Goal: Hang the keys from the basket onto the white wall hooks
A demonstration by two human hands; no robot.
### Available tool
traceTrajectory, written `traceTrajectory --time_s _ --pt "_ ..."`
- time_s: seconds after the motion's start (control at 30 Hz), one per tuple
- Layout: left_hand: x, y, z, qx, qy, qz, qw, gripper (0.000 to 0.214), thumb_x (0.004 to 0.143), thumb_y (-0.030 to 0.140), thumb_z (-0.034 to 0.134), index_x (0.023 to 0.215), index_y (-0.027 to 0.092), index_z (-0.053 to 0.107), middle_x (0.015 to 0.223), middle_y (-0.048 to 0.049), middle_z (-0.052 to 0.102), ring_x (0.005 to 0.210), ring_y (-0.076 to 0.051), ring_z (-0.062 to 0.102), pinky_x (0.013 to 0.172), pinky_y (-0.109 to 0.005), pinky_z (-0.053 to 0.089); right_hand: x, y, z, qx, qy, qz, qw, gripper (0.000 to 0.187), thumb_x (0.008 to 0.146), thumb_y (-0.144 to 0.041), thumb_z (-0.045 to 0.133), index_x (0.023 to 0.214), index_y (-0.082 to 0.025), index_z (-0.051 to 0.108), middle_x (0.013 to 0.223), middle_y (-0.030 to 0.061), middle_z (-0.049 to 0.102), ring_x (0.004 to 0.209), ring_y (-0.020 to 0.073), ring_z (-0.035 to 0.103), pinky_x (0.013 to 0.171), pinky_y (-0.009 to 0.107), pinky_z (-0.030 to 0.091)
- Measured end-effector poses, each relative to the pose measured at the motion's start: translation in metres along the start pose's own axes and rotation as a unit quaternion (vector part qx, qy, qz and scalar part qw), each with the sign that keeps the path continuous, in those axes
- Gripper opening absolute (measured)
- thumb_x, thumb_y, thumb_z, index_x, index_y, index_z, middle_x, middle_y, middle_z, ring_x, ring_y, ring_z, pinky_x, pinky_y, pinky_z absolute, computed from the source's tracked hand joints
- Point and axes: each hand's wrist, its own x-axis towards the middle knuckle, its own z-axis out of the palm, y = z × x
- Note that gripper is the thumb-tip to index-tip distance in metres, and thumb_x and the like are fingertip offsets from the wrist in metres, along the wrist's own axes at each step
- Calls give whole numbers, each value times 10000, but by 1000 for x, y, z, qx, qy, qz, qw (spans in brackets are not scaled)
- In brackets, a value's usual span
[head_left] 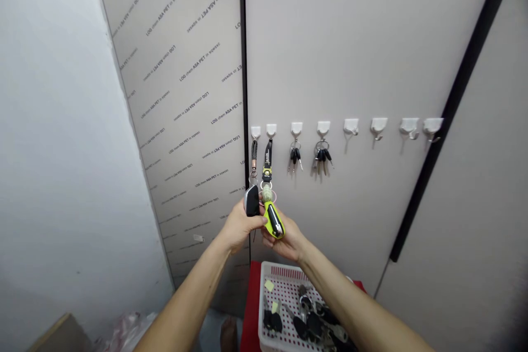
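Note:
A car key fob in a yellow-green case (274, 221) hangs on a dark printed strap (268, 160) from the second white hook. My right hand (291, 237) holds it from below and behind, fingers curled. My left hand (238, 229) is closed, its thumb pressed on the case's left edge; its other fingers are partly hidden. In front of those fingers hangs a black car key fob (251, 201) on a braided strap (254, 155) from the first hook. A pale green ornament (267, 193) and a pink ring sit above the yellow-green case.
Small key bunches hang on the third hook (296, 129) and fourth hook (324, 128). Several bare hooks (378, 125) continue rightward. Below, a white basket (261, 319) with loose keys (313, 324) stands on a red surface (249, 308). A plastic bag (127, 330) lies lower left.

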Motion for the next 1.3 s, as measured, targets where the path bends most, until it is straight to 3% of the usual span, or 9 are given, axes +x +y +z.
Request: traceTrajectory --time_s 0.13,0.2,0.3,0.37,0.57,0.67,0.8,1.13,1.3 --pt "1 -2 -1 -48 -1 -19 999 426 473 107 600 874 139 460 679 7 536 592 -89 501 592 -227 405 0 -1 3 -17 37 -6 999 254 648 -428 432 698 -181 465 350 -67 422 261 45 326 302 163 211" --pt "2 -4 -3 -100 10 -36 994 342 536 202 580 850 132 467 659 0 533 560 -81 501 554 -213 412 0 -1 5 -30 78 -15 996 286 645 -447 425 726 -175 467 370 -61 435 274 47 343 303 165 228" --pt "5 -7 -6 -199 45 -76 976 332 662 389 412 820 103 472 610 -35 537 531 -94 514 511 -209 418 -1 -2 5 -56 148 -49 986 313 638 -465 421 744 -173 460 392 -59 439 289 51 363 298 167 251" --pt "7 -7 -9 -249 58 -100 962 388 703 423 311 808 87 476 598 -58 544 533 -104 524 501 -204 421 -2 -2 4 -80 175 -66 979 305 630 -459 435 726 -171 453 405 -57 442 304 58 383 294 171 273" --pt "7 -7 -11 -302 57 -107 946 400 735 391 262 823 74 490 610 -68 549 544 -102 528 502 -191 423 -10 -4 -3 -122 165 -55 977 229 623 -372 485 706 -171 412 525 -25 503 453 107 496 389 238 400" --pt "6 -9 -10 -283 53 -94 953 336 719 359 331 821 82 490 625 -57 541 546 -96 520 523 -205 423 -12 -3 -8 -138 142 -64 978 233 610 -310 516 766 -173 409 587 -18 520 496 106 505 428 243 412" --pt "5 -15 -8 -216 51 -22 975 181 634 224 505 779 119 478 659 -19 520 595 -91 510 586 -231 418 -13 0 -13 -155 128 -80 976 322 585 -282 549 855 -178 408 631 -19 518 500 81 488 446 215 403" --pt "5 -18 -5 -139 54 28 988 375 501 117 597 842 163 447 819 -8 499 726 -88 486 713 -240 363 -17 3 -21 -179 109 -91 974 427 547 -242 581 927 -177 397 690 -16 524 543 66 481 505 196 388" --pt "10 -24 -11 -64 77 60 993 407 483 103 594 857 163 446 901 -22 499 824 -111 458 734 -225 349 -19 5 -24 -254 143 -127 948 450 537 -203 568 951 -167 395 810 9 534 642 84 484 554 190 385"
